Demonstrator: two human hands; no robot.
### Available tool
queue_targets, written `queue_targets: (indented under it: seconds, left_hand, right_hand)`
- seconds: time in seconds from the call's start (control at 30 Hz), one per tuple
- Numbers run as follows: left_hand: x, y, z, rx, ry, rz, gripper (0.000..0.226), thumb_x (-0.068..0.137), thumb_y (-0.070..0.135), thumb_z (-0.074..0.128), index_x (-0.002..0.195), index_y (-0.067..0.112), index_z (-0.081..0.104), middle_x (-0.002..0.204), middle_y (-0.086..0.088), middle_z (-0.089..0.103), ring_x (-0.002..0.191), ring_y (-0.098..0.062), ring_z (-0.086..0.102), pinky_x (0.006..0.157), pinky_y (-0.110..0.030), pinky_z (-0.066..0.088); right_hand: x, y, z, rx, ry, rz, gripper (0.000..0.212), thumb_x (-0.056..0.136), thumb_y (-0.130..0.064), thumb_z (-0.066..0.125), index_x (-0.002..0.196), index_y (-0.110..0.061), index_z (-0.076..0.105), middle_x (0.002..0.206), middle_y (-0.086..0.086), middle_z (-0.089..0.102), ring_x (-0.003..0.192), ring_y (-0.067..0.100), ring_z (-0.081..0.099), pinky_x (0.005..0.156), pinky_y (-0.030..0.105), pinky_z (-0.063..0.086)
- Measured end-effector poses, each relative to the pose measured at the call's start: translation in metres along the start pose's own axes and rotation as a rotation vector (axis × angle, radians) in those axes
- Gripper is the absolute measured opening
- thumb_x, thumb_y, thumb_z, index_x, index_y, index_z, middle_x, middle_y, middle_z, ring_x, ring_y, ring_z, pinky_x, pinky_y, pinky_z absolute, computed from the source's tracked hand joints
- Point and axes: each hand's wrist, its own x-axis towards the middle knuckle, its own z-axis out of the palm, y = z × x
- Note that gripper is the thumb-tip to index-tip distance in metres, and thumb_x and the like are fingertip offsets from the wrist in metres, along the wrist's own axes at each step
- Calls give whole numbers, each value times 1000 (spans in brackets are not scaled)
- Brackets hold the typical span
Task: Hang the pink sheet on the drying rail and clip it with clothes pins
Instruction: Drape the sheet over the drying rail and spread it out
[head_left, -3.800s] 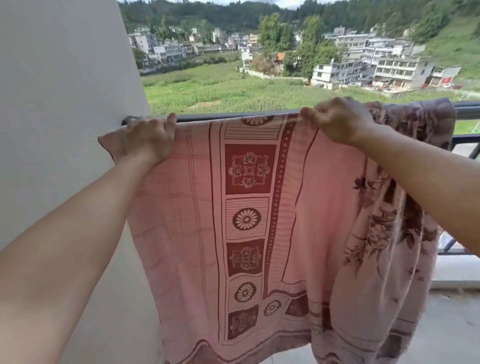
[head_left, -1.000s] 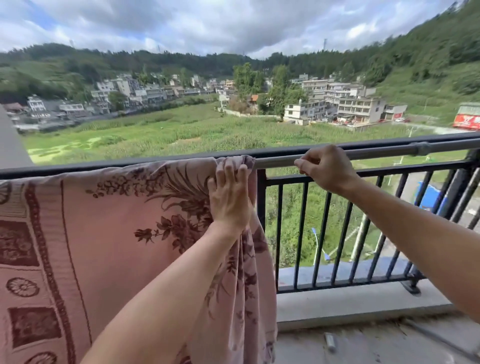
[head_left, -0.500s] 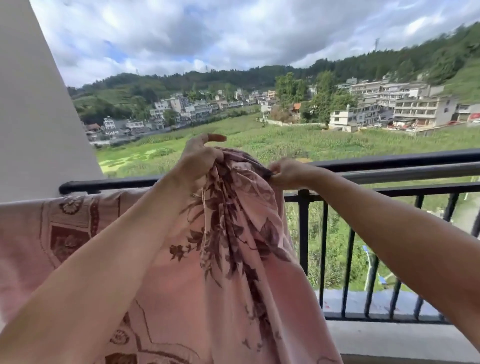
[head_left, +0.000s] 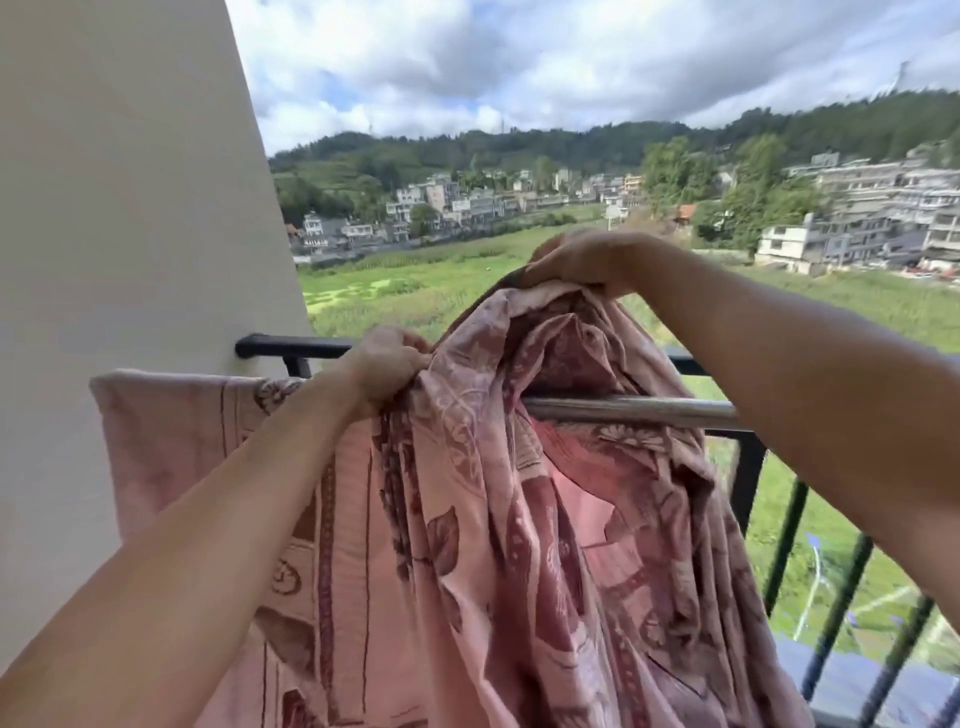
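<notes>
The pink sheet (head_left: 467, 519) with dark red flower and border patterns hangs over the silver drying rail (head_left: 634, 406). Its left part lies flat over the rail beside the wall. My left hand (head_left: 387, 366) grips a bunch of the sheet at rail height. My right hand (head_left: 576, 262) grips the sheet's bunched edge and holds it lifted well above the rail, so the cloth forms a tent. No clothes pins are in view.
A cream wall (head_left: 130, 234) stands close on the left. The black balcony railing (head_left: 748, 478) runs behind and below the silver rail, with vertical bars to the right. Fields, houses and hills lie beyond.
The right hand has risen from rail level to well above the rail, lifting the sheet's edge. The left hand has dropped to rail height, still gripping cloth. The view has turned slightly left.
</notes>
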Motion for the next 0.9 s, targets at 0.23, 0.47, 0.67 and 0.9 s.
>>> queue_targets:
  seconds: [0.23, 0.47, 0.67, 0.9]
  left_hand:
    - [12, -13, 11, 758, 285, 302, 29, 88, 11, 51, 104, 24, 71, 105, -5, 70, 101, -28, 63, 86, -37, 48]
    - [33, -55, -1, 513, 257, 279, 22, 96, 19, 42, 86, 28, 59, 88, -7, 67, 90, -32, 62, 82, -39, 49]
    - [28, -55, 3, 446, 296, 221, 20, 98, 32, 43, 103, 22, 60, 99, -3, 63, 96, -28, 58, 87, -40, 46]
    - [17, -44, 2, 384, 240, 195, 53, 99, 53, 31, 129, 15, 51, 128, -16, 57, 115, -32, 51, 93, -42, 38]
  right_hand:
    - [54, 19, 64, -255, 206, -53, 25, 84, -17, 74, 106, -3, 72, 104, 12, 72, 83, 18, 64, 84, 32, 57]
    - [-19, 41, 38, -250, -69, -80, 31, 87, -31, 71, 113, -16, 68, 112, 2, 69, 103, 17, 66, 82, 30, 54]
    - [-78, 57, 52, -287, -86, -243, 20, 82, -16, 76, 101, -18, 75, 98, -4, 75, 90, 14, 71, 82, 40, 59]
    - [-105, 90, 25, -208, 322, -409, 11, 88, -11, 70, 92, -3, 75, 84, 9, 74, 75, 26, 71, 72, 43, 61]
